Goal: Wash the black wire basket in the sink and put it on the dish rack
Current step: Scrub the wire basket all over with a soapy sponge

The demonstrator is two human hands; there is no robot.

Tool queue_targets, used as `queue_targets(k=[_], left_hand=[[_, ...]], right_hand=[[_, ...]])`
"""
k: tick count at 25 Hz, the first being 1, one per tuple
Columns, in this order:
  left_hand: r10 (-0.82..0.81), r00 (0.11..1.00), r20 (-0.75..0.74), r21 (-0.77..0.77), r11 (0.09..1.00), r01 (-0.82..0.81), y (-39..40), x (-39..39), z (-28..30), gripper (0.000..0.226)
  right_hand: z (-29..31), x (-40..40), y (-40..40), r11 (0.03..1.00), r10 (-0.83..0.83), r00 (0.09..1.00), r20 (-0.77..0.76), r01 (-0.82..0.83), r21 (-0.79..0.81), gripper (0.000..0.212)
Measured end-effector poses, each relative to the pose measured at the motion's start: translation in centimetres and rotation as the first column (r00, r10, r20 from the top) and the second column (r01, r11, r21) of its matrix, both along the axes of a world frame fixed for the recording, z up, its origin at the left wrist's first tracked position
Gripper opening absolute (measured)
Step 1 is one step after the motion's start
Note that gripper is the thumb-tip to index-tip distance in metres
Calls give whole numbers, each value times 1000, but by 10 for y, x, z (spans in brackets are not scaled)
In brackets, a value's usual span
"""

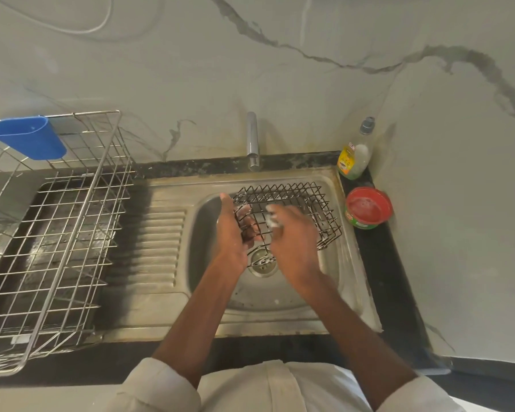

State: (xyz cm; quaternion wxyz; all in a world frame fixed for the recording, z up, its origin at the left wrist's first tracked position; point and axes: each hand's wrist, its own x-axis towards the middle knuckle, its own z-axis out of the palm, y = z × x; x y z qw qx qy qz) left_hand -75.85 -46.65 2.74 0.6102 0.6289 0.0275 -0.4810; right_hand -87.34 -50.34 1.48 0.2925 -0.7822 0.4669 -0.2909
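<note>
Your left hand [231, 233] gripping black wire basket [304, 203] in sink [324, 281], your right hand [292, 233] pinching soapy scrubber [272, 220] against it, dish rack [54, 233] at left

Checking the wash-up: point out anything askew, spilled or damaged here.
Nothing spilled or broken. The black wire basket sits tilted in the sink because the left hand grips it while the right hand scrubs. The dish rack stands square.
</note>
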Motion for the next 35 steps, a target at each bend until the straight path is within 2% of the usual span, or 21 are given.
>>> queue_targets(k=[2, 4, 6, 8, 9, 11, 13, 14, 17, 18, 21, 22, 23, 25, 26, 28, 32, 34, 35], left_hand=[[-35, 999, -13, -22, 999, 34, -2, 0, 1, 80], [-52, 999, -12, -34, 998, 52, 1, 4, 1, 89], [-56, 998, -6, -39, 998, 55, 4, 6, 0, 92], [-56, 998, 8, -33, 998, 56, 5, 7, -2, 95], [-55, 998, 12, -33, 998, 55, 5, 7, -3, 97], [-58, 998, 1, -35, 998, 58, 3, 8, -6, 99], [-60, 998, -6, -24, 998, 60, 4, 7, -5, 98], [-56, 998, -3, -22, 998, 56, 5, 6, -4, 95], [-11, 1000, 5, -33, 999, 11, 6, 7, -3, 85], [-7, 1000, 10, -30, 1000, 7, 6, 7, -4, 84], [-27, 999, 31, -5, 1000, 28, 2, 8, -2, 79], [-32, 999, 31, -4, 999, 32, 2, 10, -3, 75], [-34, 999, 30, -11, 999, 34, 3, 12, -4, 70], [-26, 999, 35, -10, 1000, 27, 7, 18, -6, 63], [-21, 999, 41, -2, 1000, 21, 9, 22, -8, 61], [-24, 999, 44, 18, 1000, 23, 12, 25, -11, 55], [-5, 1000, 31, 24, 1000, 4, 8, 16, -10, 46], [-29, 999, 22, 37, 999, 28, 2, 13, -13, 54], [-43, 999, 25, 38, 998, 42, -1, 12, -14, 58]], right_hand=[[2, 12, 11, 982, 144, 988, -50, -149, -118, 53], [-2, 7, 4, 966, 191, 979, -69, -200, -162, 48], [-10, -7, -9, 981, 105, 992, -75, -116, -153, 33], [-13, -16, -15, 998, -21, 998, -61, 17, -62, 23], [-12, -13, -14, 998, -31, 999, -34, 29, -49, 22], [-9, -2, -4, 990, 91, 995, 51, -84, -117, 20], [-8, 0, 1, 953, 245, 965, 93, -222, -204, 21], [-11, -4, -3, 950, 253, 962, 98, -228, -215, 21], [-20, -17, -20, 994, 44, 994, 99, -34, -100, 20], [-18, -16, -18, 997, 23, 994, 107, -14, -82, 20], [-11, -1, -1, 956, 236, 963, 133, -206, -207, 23], [-12, -2, -4, 949, 259, 958, 124, -229, -218, 24], [-14, -9, -14, 965, 205, 973, 111, -181, -191, 25], [-30, -36, -44, 994, -55, 996, 64, 61, -93, 26], [-36, -51, -59, 985, -165, 986, 20, 166, -44, 26], [-44, -72, -79, 960, -278, 960, -41, 279, 15, 21], [-32, -43, -60, 951, -307, 950, -54, 305, -37, 16], [-23, -11, -28, 971, -226, 974, 21, 227, -74, 23], [-19, 1, -12, 987, -127, 990, 62, 132, -93, 27]])
